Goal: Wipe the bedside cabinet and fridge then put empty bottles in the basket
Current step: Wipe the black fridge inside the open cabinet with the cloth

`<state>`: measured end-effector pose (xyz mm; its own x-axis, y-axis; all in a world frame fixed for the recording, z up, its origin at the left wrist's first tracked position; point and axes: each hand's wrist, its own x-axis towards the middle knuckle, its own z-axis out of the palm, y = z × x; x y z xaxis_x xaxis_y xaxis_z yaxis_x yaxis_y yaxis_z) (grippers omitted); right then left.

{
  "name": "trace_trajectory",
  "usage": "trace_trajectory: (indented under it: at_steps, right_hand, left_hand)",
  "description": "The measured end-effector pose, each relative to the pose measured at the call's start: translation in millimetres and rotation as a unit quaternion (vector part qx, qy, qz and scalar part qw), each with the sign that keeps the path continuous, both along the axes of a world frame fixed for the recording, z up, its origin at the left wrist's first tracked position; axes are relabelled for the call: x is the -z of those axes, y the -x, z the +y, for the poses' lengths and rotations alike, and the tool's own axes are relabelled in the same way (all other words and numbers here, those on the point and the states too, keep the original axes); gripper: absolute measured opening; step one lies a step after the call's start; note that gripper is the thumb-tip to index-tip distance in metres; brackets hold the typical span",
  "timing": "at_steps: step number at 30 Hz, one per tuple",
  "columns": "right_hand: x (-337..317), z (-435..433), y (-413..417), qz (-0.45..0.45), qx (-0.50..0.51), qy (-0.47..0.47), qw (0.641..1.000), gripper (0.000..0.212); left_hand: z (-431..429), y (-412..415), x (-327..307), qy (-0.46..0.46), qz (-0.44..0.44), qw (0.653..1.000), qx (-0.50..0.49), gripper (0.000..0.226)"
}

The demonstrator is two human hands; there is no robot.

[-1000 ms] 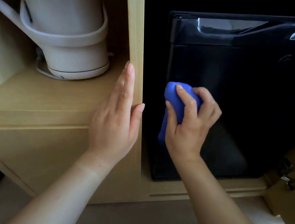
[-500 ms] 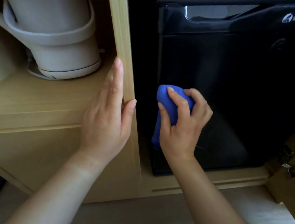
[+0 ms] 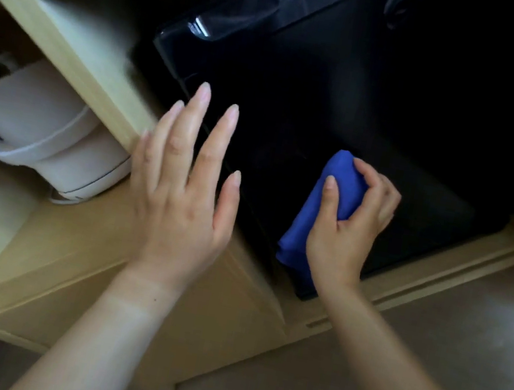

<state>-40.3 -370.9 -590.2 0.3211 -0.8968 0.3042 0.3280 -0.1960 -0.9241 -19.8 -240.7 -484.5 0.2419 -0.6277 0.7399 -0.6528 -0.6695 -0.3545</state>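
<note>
Head view: the right hand (image 3: 351,225) grips a bunched bright blue cloth (image 3: 301,230), fingers and thumb curled round it, and holds it against the lower front of the glossy black mini fridge (image 3: 387,90), which sits closed inside the pale wooden bedside cabinet (image 3: 72,28). The left hand (image 3: 181,188) is open with its fingers straight and spread, just in front of the cabinet's upright divider and the fridge's left edge. Whether it touches either I cannot tell. A white plastic electric kettle (image 3: 40,129) stands on the shelf in the left compartment.

By my reading, the job is in its wiping stage, on the fridge door. Nothing here shows whether the cabinet surfaces have been done. No empty bottles and no basket are in sight, so that last part looks entirely ahead.
</note>
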Motion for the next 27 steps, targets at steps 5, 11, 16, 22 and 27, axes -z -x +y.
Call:
trace_trajectory:
  at_steps: [5,11,16,22,27]
  right_hand:
    - [-35,11,-20,-0.01,0.048,-0.012,0.999,0.031]
    - [0,29,-24,0.017,0.018,0.054,0.998,0.029]
    - [15,14,-20,0.019,0.044,-0.002,0.999,0.03]
    - [-33,14,-31,-0.019,0.069,0.035,0.997,0.029]
    - [1,30,-30,-0.002,0.034,0.1,0.994,0.032]
  left_hand:
    - [-33,-16,-53,-0.041,-0.056,0.997,-0.018,0.052]
    - [-49,-36,-69,-0.077,-0.025,0.995,-0.055,0.053]
    - [-38,-39,-56,-0.092,-0.053,0.993,-0.054,0.054]
    - [-42,-43,-51,-0.078,-0.071,0.992,-0.068,0.057]
    - [-41,-44,-50,-0.079,-0.076,0.991,-0.081,0.058]
